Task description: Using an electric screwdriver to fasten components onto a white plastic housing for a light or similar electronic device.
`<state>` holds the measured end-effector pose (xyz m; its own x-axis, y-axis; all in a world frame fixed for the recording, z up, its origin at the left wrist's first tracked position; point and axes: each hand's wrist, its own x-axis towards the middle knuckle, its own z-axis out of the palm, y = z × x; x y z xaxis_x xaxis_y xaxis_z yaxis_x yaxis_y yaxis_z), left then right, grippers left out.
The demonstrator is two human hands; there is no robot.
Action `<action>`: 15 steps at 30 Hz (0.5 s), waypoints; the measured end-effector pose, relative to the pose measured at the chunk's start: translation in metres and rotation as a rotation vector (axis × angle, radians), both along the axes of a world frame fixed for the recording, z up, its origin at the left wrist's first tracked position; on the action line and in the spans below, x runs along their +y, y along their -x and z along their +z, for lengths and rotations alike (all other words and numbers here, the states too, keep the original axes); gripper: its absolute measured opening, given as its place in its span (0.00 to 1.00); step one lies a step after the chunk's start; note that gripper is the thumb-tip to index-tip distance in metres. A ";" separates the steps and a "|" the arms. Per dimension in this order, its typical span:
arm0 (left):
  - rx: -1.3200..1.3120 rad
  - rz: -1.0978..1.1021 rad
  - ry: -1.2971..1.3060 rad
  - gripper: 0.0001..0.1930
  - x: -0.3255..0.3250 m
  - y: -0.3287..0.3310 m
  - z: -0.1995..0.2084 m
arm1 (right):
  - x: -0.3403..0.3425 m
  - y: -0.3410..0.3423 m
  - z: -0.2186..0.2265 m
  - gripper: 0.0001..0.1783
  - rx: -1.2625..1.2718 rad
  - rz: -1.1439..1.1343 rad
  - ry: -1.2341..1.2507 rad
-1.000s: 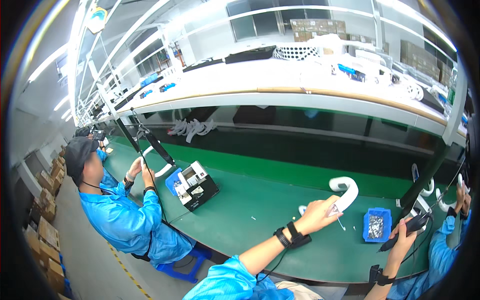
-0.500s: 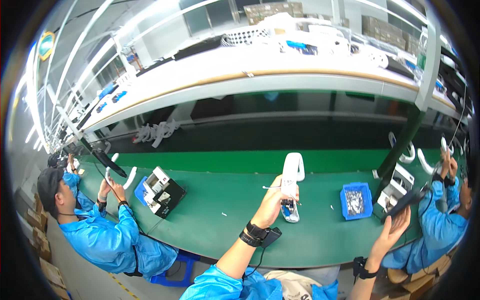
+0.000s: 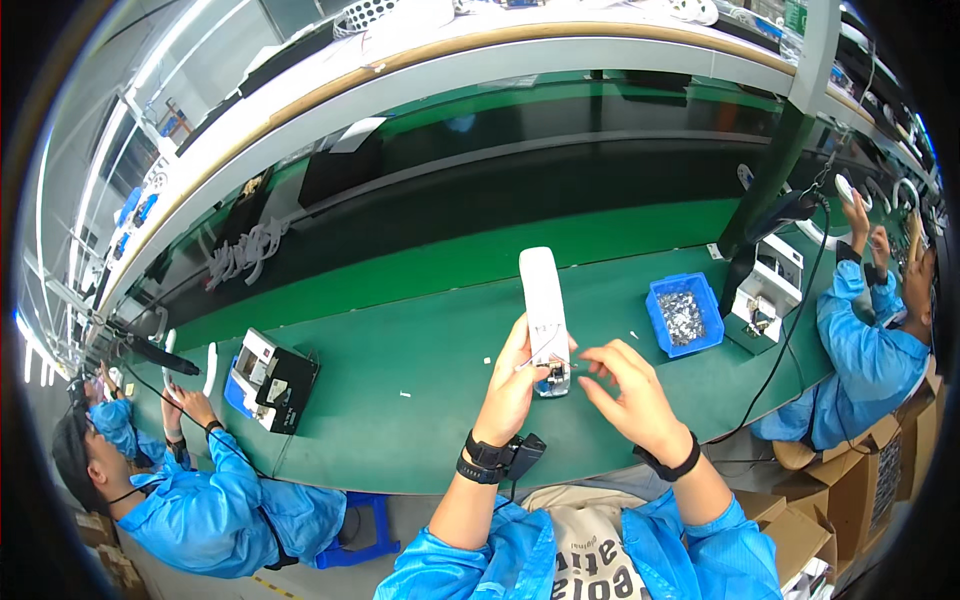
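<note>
A long white curved plastic casing [image 3: 541,290] is held up over the green bench in my left hand [image 3: 507,395], its fingers closed around the lower part. The lower end of the casing is uncovered, with small dark and blue inner parts and thin wires showing. Close to that end on the right is my right hand [image 3: 635,395], its thumb and fingers apart, with no object clearly seen between them. A thin wire tip lies near its fingertips; whether they touch it I cannot tell.
To the right stands a blue bin [image 3: 692,349] of small metal pieces, beside a white-and-black boxy device [image 3: 768,292]. A black corded tool [image 3: 785,212] hangs by the green post. Another boxy device [image 3: 275,380] is on the left. Co-workers in blue sit either side. A shelf crosses above.
My right hand has left the black corded tool at the right and come to the casing's lower end. The tool now hangs higher up. The casing is turned slightly, and the head view has shifted.
</note>
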<state>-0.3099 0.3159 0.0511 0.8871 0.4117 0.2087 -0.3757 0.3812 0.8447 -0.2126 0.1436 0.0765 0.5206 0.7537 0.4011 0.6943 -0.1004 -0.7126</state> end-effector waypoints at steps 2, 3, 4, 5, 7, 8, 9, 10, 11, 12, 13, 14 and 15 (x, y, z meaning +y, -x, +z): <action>0.005 0.015 -0.016 0.38 -0.002 0.002 -0.001 | 0.009 -0.006 -0.008 0.12 -0.083 0.040 0.019; 0.012 0.007 -0.027 0.39 -0.002 0.004 -0.002 | 0.010 -0.006 -0.009 0.12 -0.083 0.043 0.024; 0.018 -0.002 -0.036 0.39 -0.002 0.005 -0.003 | 0.010 -0.005 -0.010 0.10 -0.010 0.049 0.045; 0.019 0.003 -0.029 0.39 -0.001 0.005 -0.004 | 0.010 -0.006 -0.011 0.09 0.062 0.057 0.067; 0.018 -0.036 -0.039 0.38 0.000 0.007 -0.008 | 0.005 -0.007 -0.013 0.08 0.421 0.097 0.001; 0.021 -0.035 -0.031 0.38 0.002 0.008 -0.012 | 0.002 -0.006 -0.013 0.08 0.780 0.130 -0.075; 0.021 -0.087 -0.039 0.38 0.004 0.009 -0.018 | 0.000 -0.006 -0.009 0.08 0.783 0.127 -0.067; 0.021 -0.139 -0.048 0.39 0.004 0.009 -0.022 | 0.000 -0.008 -0.002 0.08 0.856 0.192 -0.109; 0.024 -0.145 -0.040 0.39 0.003 0.009 -0.023 | -0.001 -0.009 0.005 0.09 0.928 0.253 -0.153; 0.022 -0.141 -0.057 0.38 0.002 0.009 -0.022 | -0.001 -0.010 0.009 0.10 0.940 0.277 -0.138; 0.019 -0.136 -0.074 0.38 0.001 0.009 -0.022 | 0.000 -0.010 0.012 0.10 0.944 0.270 -0.134; 0.021 -0.137 -0.069 0.38 0.000 0.009 -0.021 | 0.003 -0.009 0.014 0.10 0.984 0.284 -0.143; 0.028 -0.128 -0.073 0.37 -0.002 0.008 -0.020 | 0.004 -0.009 0.015 0.11 1.024 0.300 -0.153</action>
<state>-0.3183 0.3144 0.0311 0.9372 0.2799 0.2083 -0.3039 0.3617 0.8813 -0.2041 0.1479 0.0917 0.4644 0.8854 -0.0194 -0.2575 0.1140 -0.9595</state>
